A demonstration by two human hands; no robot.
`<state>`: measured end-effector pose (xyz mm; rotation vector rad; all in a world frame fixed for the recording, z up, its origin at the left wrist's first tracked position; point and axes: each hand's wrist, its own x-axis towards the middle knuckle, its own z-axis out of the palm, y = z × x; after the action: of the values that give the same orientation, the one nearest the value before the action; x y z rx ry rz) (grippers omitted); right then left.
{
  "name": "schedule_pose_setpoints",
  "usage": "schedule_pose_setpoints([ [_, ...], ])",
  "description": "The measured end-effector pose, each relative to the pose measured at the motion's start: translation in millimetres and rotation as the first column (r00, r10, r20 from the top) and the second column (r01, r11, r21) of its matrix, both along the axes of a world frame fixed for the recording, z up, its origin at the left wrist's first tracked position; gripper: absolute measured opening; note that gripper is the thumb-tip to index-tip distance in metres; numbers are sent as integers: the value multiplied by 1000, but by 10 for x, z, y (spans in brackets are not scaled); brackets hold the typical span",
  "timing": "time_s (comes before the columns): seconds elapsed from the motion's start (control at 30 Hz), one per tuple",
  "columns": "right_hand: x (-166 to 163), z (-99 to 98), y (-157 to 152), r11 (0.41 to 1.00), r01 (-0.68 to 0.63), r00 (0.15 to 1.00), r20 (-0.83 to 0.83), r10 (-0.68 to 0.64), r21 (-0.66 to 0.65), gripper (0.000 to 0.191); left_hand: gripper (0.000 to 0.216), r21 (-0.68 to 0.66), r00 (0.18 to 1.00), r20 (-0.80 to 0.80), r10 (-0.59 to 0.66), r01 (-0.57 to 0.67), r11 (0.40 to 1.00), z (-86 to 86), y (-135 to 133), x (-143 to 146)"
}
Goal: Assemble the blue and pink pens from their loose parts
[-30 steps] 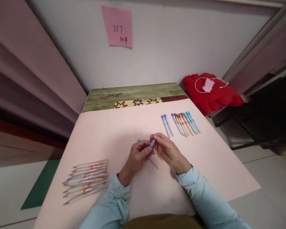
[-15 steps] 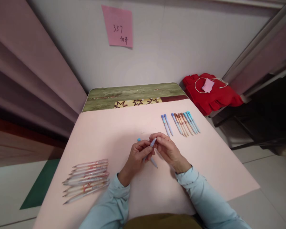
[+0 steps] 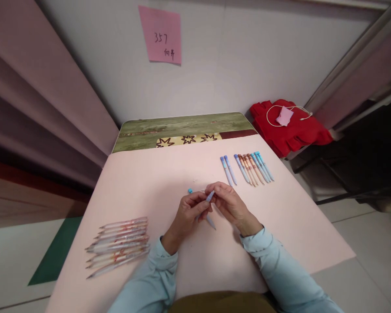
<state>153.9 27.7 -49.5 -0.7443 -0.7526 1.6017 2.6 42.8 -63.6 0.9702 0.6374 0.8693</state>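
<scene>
In my left hand (image 3: 191, 209) is a slender light purple pen piece (image 3: 210, 196), pinched between thumb and fingers and tilted up to the right. My right hand (image 3: 230, 202) closes its thumb and fingertips around the upper end of this piece; the exact contact is partly hidden. Beneath both hands, a pale blue pen (image 3: 211, 222) seems to lie on the pink table cover (image 3: 169, 174). Its pointed tip shows below my fingers, and a bright blue cap (image 3: 190, 191) shows beyond my left hand. Tiny white bits (image 3: 194, 180) lie just past the hands.
Several wrapped pens (image 3: 117, 248) are stacked at the left. Two purple-blue pens (image 3: 228, 171) and a row of several blue and brown pens (image 3: 252, 169) lie at the right. A red cloth bundle (image 3: 289, 130) with a white cable sits beyond the table's right corner.
My right fingertips have shifted very slightly at the top of the pen piece, so a little less of its end shows. Everything else stays in place.
</scene>
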Motion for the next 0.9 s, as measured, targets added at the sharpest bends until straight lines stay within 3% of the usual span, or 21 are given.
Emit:
schedule_pose_setpoints([
  [0.47,135,67,25,989,-136,990,-36,135,-58,18,19,32,993,-107,-41,44,999,18,12,-24],
  [0.77,84,8,21,998,13,1000,8,-13,-55,24,23,-49,997,-63,-38,34,998,43,18,15],
  [0.9,71,-26,21,1000,11,999,-30,-12,-13,30,23,-58,998,-57,-32,29,998,59,11,18],
])
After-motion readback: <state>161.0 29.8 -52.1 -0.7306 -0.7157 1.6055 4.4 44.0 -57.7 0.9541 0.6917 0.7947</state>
